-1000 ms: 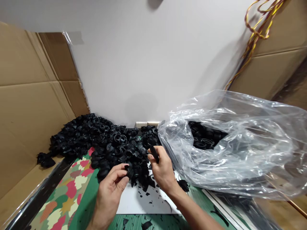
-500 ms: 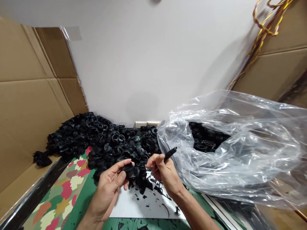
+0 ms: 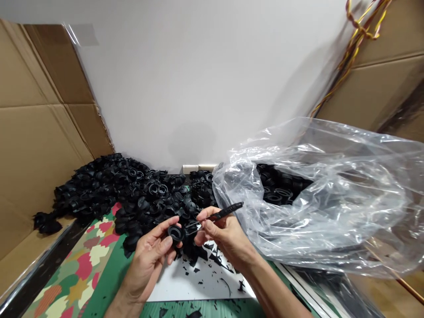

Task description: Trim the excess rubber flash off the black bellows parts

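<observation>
Pinched between the thumb and fingers of my left hand (image 3: 154, 243) is a small black ribbed rubber bellows (image 3: 175, 233), its round open end turned toward me. My right hand (image 3: 228, 234) grips a slim black-handled tool (image 3: 228, 211) whose thin metal end points left, close beside the bellows. Whether that end touches the rubber I cannot tell. Behind both hands spreads a large heap of similar black rubber pieces (image 3: 132, 190). Beneath the hands lies a white board (image 3: 185, 285), strewn with black rubber scraps.
A clear plastic bag (image 3: 331, 221) holding black ribbed pieces takes up the right side. Cardboard (image 3: 39, 132) stands along the left, with a patterned sheet (image 3: 79, 269) in front. A green surface (image 3: 212, 308) runs below the board. Twisted yellow-and-red wires (image 3: 354, 48) hang at upper right.
My left hand has turned the bellows from its ribbed side to its round end. My right hand has swung the tool lower, its metal end now near the bellows. The view has shifted slightly.
</observation>
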A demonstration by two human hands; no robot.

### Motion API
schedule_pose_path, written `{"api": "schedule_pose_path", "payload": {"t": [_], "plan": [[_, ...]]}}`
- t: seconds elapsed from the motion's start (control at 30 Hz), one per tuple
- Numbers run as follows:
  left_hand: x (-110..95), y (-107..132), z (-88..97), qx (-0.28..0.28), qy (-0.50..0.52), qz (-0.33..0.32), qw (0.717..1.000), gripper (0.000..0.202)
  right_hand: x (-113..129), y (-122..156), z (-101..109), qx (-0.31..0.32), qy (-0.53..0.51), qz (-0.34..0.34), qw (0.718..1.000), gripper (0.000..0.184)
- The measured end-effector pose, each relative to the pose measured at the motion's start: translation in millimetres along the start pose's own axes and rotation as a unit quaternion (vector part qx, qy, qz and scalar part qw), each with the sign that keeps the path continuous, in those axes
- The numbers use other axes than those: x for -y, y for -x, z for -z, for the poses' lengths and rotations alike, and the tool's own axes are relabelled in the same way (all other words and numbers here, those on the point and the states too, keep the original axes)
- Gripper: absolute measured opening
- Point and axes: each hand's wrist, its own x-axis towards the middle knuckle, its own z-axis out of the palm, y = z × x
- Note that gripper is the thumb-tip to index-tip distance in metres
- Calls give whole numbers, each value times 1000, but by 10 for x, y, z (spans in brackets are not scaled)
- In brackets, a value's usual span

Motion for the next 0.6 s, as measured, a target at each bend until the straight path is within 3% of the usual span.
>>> {"api": "schedule_pose_path", "payload": {"t": [0.3, 0.6], "plan": [[78, 16, -5, -1, -46, 5, 999, 44, -104, 37, -164, -29, 47, 29, 998, 38], [86, 19, -30, 3, -71, -14, 997, 44, -185, -12, -185, -40, 48, 15, 998, 39]]}}
